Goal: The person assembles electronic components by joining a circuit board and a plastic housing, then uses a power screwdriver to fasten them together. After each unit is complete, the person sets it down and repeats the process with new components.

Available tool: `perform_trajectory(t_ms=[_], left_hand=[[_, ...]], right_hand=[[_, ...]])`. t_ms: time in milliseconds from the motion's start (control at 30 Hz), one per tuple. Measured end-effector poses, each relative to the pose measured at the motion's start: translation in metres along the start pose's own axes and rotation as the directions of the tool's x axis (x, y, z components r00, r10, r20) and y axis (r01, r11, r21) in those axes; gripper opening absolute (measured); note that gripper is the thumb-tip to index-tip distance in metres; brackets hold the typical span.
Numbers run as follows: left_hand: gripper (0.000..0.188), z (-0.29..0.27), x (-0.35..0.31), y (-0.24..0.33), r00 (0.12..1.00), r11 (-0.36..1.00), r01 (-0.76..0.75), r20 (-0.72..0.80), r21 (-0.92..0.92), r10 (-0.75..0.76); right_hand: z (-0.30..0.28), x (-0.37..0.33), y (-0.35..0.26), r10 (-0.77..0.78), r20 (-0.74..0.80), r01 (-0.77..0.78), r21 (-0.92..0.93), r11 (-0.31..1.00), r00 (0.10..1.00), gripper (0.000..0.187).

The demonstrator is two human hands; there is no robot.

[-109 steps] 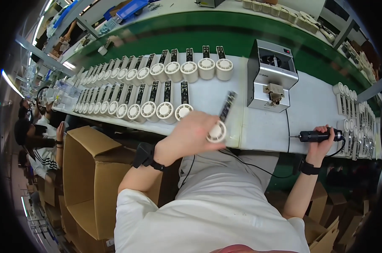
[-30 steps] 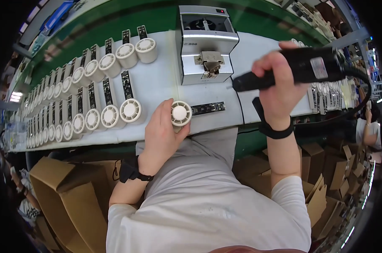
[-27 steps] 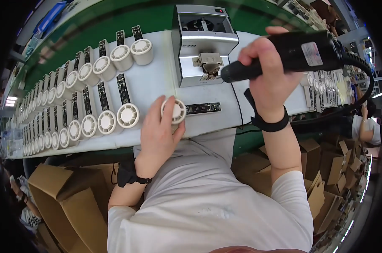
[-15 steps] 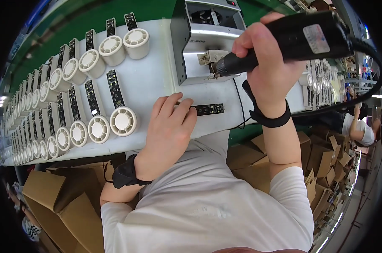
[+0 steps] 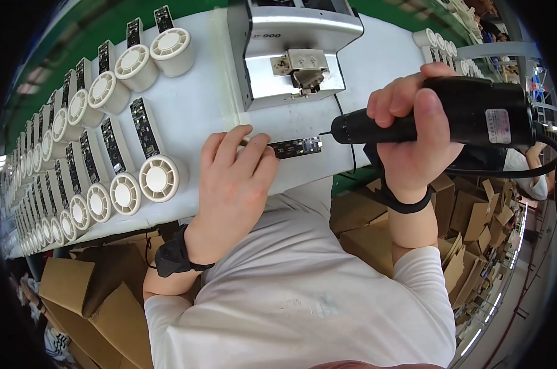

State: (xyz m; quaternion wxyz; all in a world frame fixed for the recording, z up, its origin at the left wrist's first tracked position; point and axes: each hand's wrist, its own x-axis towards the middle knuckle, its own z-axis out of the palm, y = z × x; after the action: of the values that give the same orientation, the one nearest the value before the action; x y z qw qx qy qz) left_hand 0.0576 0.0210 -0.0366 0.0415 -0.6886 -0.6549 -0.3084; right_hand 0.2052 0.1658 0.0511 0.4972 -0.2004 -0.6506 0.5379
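In my right hand (image 5: 420, 132) is a black electric screwdriver (image 5: 481, 111), held level with fingers wrapped round its body. Its thin bit points left, close by the right end of a dark circuit board strip (image 5: 299, 146); I cannot tell whether it touches. My left hand (image 5: 235, 178) closes over the left part of that strip and hides whatever it joins there. Just beyond the strip stands a silver screw feeder (image 5: 294, 58), with a small metal pick-up block (image 5: 303, 67) on its front.
Rows of white round-headed units (image 5: 161, 178) with board strips fill the table's left side. More units (image 5: 435, 40) stand far right. A black cable (image 5: 346, 141) crosses the table edge. Open cardboard boxes (image 5: 100, 289) lie below on both sides. Another person (image 5: 524, 169) is at far right.
My right hand has brought the screwdriver away from the feeder's front block, toward me and right, to the strip's end. My left hand stays on the strip. The view has shifted slightly.
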Motion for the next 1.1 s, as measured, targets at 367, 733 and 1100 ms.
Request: perform_trajectory(t_ms=[367, 733, 1100], left_hand=[[0.022, -0.001, 0.001, 0.002, 1.000, 1.000, 0.026, 0.009, -0.003, -0.026], [0.023, -0.001, 0.002, 0.002, 1.000, 1.000, 0.029, 0.004, -0.004, -0.029], [0.015, 0.001, 0.003, 0.001, 1.000, 1.000, 0.011, -0.004, 0.006, -0.011]], right_hand=[[-0.007, -0.004, 0.008, 0.055, -0.012, -0.055, 0.031, 0.998, 0.998, 0.027], [-0.001, -0.004, 0.018, 0.043, -0.086, -0.025, 0.203, 0.979, 0.995, 0.020], [-0.001, -0.008, 0.025, -0.009, -0.024, 0.013, 0.198, 0.980, 1.000, 0.018]])
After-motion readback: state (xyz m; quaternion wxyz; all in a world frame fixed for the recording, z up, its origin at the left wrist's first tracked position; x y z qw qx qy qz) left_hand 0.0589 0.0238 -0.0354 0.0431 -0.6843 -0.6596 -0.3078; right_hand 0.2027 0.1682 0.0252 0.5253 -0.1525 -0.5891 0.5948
